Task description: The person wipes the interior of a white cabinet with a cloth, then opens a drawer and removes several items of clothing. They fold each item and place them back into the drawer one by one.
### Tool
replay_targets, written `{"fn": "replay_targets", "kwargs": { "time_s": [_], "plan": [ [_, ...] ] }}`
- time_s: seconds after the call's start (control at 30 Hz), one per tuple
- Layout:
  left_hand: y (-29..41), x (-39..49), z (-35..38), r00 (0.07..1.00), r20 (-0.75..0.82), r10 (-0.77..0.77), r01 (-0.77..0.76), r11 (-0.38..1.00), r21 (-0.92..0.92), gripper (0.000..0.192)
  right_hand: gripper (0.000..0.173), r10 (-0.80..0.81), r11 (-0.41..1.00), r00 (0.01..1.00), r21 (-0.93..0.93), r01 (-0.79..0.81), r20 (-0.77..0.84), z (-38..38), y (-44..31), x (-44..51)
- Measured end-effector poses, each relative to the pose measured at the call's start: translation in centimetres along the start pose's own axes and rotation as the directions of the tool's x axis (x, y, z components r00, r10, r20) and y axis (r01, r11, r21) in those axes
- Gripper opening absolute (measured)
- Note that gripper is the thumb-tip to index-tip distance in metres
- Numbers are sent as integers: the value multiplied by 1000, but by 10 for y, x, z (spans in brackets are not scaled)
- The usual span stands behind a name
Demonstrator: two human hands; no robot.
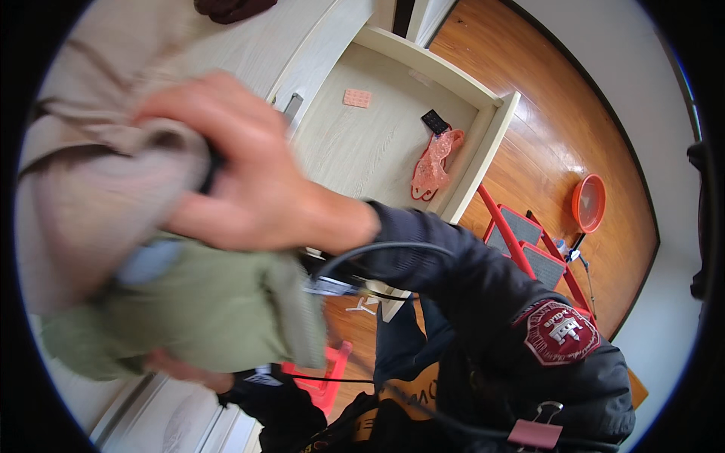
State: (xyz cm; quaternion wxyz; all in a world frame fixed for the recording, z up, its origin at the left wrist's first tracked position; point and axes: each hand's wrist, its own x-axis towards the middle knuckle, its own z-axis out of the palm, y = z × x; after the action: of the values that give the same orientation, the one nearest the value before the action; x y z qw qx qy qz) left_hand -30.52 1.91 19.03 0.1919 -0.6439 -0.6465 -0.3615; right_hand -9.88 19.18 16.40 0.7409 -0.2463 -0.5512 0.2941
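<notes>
My right hand (pixel 249 170), blurred, grips a fold of beige fabric (pixel 102 187) at the left of the view. Its thumb is below the fold and its fingers are above. Directly under that fabric lies a bunched green garment (pixel 221 306) with a ribbed edge. A small pale blue-grey patch (pixel 150 260) shows between the two cloths. My left hand (pixel 187 371) is at the green garment's lower edge, its fingers mostly hidden by the cloth. A black cable (pixel 385 246) loops across my right forearm.
An open pale wooden drawer (pixel 362 147) holds a pink blister-like sheet (pixel 357 98), a black one (pixel 434 122) and a crumpled pink translucent item (pixel 436 164). A red step ladder (pixel 518 249) and an orange basin (pixel 589 204) stand on the wooden floor. A dark red item (pixel 235 8) lies at the top.
</notes>
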Motion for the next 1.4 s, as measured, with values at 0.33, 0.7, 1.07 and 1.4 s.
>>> {"fn": "replay_targets", "kwargs": {
  "time_s": [0.33, 0.7, 1.07, 1.4],
  "plan": [
    [-186, 65, 88, 861, -152, -485, 506, 789, 347, 50, 60, 205, 890, 913, -454, -23, 354, 39, 77, -20],
    [-107, 54, 90, 924, -323, -207, 323, 873, 365, 49, 109, 957, -122, 262, -992, -10, -120, -367, 199, -174],
    [92, -287, 246, 62, 981, -182, 662, 743, 96, 51, 60, 963, -189, 229, -965, 182, -145, -344, 183, -265],
    [102, -407, 256, -430, 751, -501, 890, -92, 447, 62, 37, 982, -176, -50, -981, 84, -181, -295, 147, -304]
  ]
}}
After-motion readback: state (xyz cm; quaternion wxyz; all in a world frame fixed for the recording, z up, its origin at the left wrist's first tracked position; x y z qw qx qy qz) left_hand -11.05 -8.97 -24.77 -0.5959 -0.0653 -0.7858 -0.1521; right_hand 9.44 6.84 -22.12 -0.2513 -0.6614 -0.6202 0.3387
